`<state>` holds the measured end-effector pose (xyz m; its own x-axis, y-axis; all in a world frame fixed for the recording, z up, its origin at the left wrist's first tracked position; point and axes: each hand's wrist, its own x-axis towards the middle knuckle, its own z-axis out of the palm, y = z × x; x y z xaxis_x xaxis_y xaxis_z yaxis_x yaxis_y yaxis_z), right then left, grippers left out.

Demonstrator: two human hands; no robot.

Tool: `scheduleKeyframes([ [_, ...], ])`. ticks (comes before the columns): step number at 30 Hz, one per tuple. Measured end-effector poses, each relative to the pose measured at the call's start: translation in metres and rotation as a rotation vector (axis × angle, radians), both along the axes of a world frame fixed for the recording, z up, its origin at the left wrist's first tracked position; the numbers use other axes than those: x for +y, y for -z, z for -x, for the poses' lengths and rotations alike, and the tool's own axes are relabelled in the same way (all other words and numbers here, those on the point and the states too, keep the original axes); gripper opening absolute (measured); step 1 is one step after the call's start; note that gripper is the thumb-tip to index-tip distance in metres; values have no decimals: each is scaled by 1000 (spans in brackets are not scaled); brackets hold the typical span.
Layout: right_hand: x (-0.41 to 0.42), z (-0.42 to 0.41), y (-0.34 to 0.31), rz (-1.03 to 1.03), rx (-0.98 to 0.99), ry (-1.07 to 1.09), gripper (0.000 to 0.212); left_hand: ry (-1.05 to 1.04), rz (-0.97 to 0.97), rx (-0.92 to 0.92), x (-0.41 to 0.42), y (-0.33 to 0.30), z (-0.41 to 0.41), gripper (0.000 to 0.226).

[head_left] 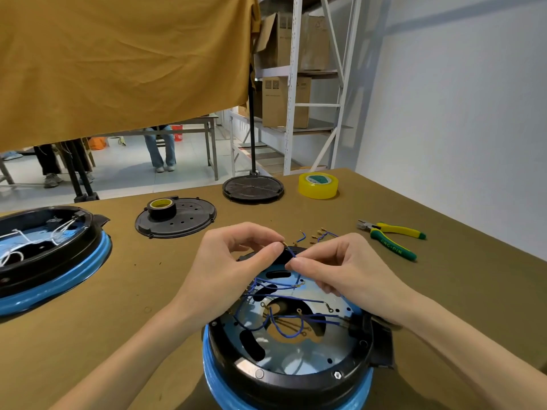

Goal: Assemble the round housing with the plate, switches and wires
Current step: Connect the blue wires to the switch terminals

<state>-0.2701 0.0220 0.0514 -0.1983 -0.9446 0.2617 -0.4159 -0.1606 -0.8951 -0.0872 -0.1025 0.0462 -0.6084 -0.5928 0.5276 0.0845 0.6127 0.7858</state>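
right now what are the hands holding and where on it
Both pinch one blue wire: left hand at its brass end, right hand just below.

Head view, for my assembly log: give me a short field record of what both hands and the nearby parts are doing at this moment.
left hand: pinches the brass terminal end of a thin blue wire
right hand: pinches the same wire lower down
round black-and-blue housing: on the table under the hands, shiny metal plate inside, blue wires looped across it
loose blue wires with brass terminals: on the table beyond the hands
yellow-and-green pliers: on the table, to the right
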Motion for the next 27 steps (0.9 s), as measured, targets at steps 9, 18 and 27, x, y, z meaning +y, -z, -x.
scheduleKeyframes([
  [9,6,-5,-4,-3,-20,-86,14,93,19,7,4,-6,-3,8],
  [18,5,-8,-7,-132,-403,-230,28,121,-37,-9,4,-11,-6,7],
  [27,4,-10,-9,-81,-288,-142,26,132,-70,-40,-1,-13,-9,4],
])
